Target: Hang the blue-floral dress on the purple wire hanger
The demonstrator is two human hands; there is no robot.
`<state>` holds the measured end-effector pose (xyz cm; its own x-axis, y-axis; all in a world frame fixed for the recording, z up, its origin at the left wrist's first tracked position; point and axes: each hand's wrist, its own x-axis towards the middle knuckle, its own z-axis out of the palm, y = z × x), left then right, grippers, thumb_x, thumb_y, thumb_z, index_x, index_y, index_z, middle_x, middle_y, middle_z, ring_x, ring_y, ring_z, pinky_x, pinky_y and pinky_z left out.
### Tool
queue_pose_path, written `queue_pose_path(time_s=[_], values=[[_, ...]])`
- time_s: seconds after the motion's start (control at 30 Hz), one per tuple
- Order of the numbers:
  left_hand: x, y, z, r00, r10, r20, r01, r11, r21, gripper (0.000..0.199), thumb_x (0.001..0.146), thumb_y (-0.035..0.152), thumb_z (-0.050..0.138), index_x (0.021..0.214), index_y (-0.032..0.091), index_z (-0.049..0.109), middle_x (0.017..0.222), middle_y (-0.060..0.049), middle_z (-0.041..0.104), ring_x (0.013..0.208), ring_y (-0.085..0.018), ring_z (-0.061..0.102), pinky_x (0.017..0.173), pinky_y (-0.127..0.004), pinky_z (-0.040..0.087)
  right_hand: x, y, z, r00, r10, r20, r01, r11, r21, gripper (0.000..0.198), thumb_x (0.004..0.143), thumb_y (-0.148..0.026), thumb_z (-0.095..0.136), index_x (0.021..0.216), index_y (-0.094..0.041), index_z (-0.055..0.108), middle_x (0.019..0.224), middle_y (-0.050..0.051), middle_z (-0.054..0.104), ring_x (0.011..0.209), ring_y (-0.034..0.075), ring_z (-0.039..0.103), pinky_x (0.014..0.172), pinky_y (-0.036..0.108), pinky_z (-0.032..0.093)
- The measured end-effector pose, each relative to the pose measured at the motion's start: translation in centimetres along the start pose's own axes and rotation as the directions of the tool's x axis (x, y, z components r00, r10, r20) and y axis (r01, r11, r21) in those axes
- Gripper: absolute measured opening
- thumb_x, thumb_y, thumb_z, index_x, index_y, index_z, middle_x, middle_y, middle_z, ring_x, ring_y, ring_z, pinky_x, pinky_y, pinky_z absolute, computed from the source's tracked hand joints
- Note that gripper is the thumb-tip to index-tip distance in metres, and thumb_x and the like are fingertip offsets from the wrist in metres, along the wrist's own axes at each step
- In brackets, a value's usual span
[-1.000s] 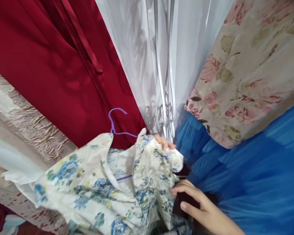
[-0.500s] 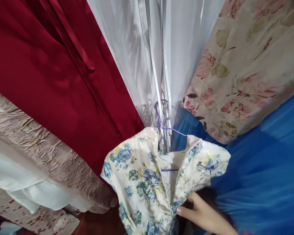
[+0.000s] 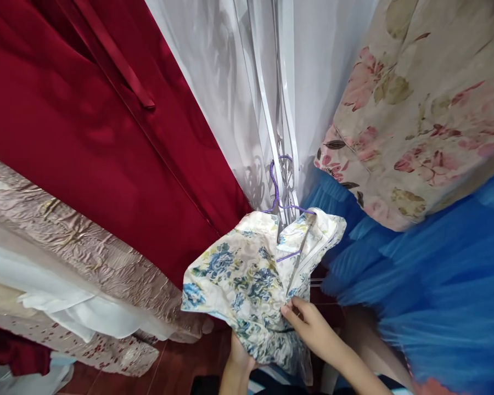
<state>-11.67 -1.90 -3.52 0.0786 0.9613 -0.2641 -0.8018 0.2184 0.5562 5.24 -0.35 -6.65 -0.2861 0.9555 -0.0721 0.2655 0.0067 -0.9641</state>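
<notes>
A white short-sleeved dress with blue flowers hangs on a purple wire hanger, in the lower middle of the head view. My right hand pinches the dress front at the bottom of its V-neck. Under the left side of the dress is my left hand; the cloth covers its fingers. The gathered lower part of the dress bunches between both hands. The hanger's hook stands up by shiny white strips.
A dark red cloth and a white cloth hang behind. At right are a floral beige cloth and blue tulle. Textured pinkish fabric hangs at left above a reddish tiled floor.
My left hand has come into view beneath the dress. The dress's right shoulder side has folded inward, and my right hand appears higher and slightly left.
</notes>
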Motion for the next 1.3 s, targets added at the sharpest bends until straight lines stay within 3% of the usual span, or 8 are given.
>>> queue_pose_path(time_s=[0.37,0.5,0.63,0.7,0.8,0.87,1.0,1.3], values=[[1.3,-0.6,-2.7,0.933,0.272,-0.237,-0.188,0.927,0.325,0.085,0.064,0.075,0.075,0.131,0.023,0.062,0.132,-0.015,0.064,0.139,-0.038,0.044,0.114,-0.052,0.039,0.4,-1.1,-1.1,0.999,-0.016,0.052,0.002,0.965,0.261,0.046,0.095,-0.052,0.055,0.069,-0.016,0.066,0.063,0.001,0.059,0.06,0.014,0.049,0.059,0.027,0.034],[3.3,0.0,-3.7,0.554,0.751,-0.36,-0.404,0.621,0.672,0.063,0.069,0.036,0.085,0.121,0.021,0.055,0.13,-0.012,0.06,0.129,-0.031,0.053,0.111,-0.051,0.04,0.2,-0.5,-1.2,0.997,0.057,0.05,-0.072,0.923,0.379,0.048,0.089,-0.057,0.062,0.071,-0.014,0.073,0.057,0.001,0.059,0.051,0.012,0.041,0.052,0.026,0.028],[3.5,0.7,-4.8,0.125,0.992,0.033,-0.452,0.028,0.892,0.056,0.07,0.024,0.081,0.117,0.02,0.05,0.127,-0.012,0.058,0.119,-0.027,0.057,0.102,-0.047,0.046,0.2,-0.1,-0.9,0.995,0.097,0.026,-0.098,0.891,0.443,0.051,0.086,-0.061,0.063,0.068,-0.014,0.072,0.049,0.0,0.057,0.044,0.009,0.037,0.049,0.026,0.023],[2.9,-0.1,-4.6,0.249,0.937,0.244,-0.474,-0.102,0.874,0.04,0.075,0.023,0.076,0.11,0.021,0.055,0.113,-0.009,0.063,0.108,-0.026,0.062,0.095,-0.042,0.05,0.3,-0.4,-0.6,0.995,0.096,0.001,-0.086,0.889,0.45,0.053,0.085,-0.063,0.063,0.066,-0.014,0.072,0.045,-0.001,0.053,0.042,0.009,0.035,0.048,0.026,0.022],[2.2,-2.9,-3.7,0.693,0.611,0.383,-0.475,-0.013,0.88,0.023,0.082,0.026,0.069,0.105,0.024,0.065,0.101,-0.008,0.067,0.098,-0.027,0.065,0.088,-0.04,0.052,0.4,-1.1,0.2,0.997,0.08,-0.004,-0.07,0.888,0.455,0.056,0.085,-0.066,0.061,0.063,-0.015,0.069,0.041,-0.004,0.045,0.04,0.009,0.033,0.047,0.026,0.022],[2.3,-4.9,-3.3,0.814,0.455,0.36,-0.431,0.06,0.9,0.014,0.087,0.027,0.063,0.099,0.026,0.068,0.094,-0.008,0.069,0.092,-0.027,0.066,0.084,-0.04,0.053,0.4,-1.7,0.5,0.997,0.079,0.012,-0.076,0.886,0.457,0.056,0.085,-0.066,0.061,0.062,-0.016,0.067,0.039,-0.005,0.042,0.038,0.009,0.032,0.046,0.026,0.022],[3.2,-7.0,-2.4,0.818,0.474,0.327,-0.421,0.105,0.901,0.016,0.092,0.027,0.054,0.077,0.025,0.058,0.076,-0.006,0.061,0.073,-0.023,0.06,0.072,-0.036,0.051,1.0,-3.6,-0.4,0.996,0.093,-0.012,-0.075,0.866,0.495,0.051,0.084,-0.062,0.064,0.062,-0.016,0.068,0.038,-0.006,0.041,0.037,0.008,0.031,0.046,0.026,0.023],[3.3,-4.9,1.0,0.834,0.18,0.521,-0.478,-0.237,0.846,0.021,0.089,0.014,0.051,0.07,0.021,0.046,0.067,-0.002,0.051,0.07,-0.019,0.052,0.066,-0.032,0.038,7.0,-16.4,-8.2,0.988,-0.101,-0.116,0.146,0.851,0.504,0.032,0.084,-0.042,0.067,0.07,-0.014,0.076,0.038,-0.006,0.045,0.038,0.007,0.031,0.045,0.024,0.022]])
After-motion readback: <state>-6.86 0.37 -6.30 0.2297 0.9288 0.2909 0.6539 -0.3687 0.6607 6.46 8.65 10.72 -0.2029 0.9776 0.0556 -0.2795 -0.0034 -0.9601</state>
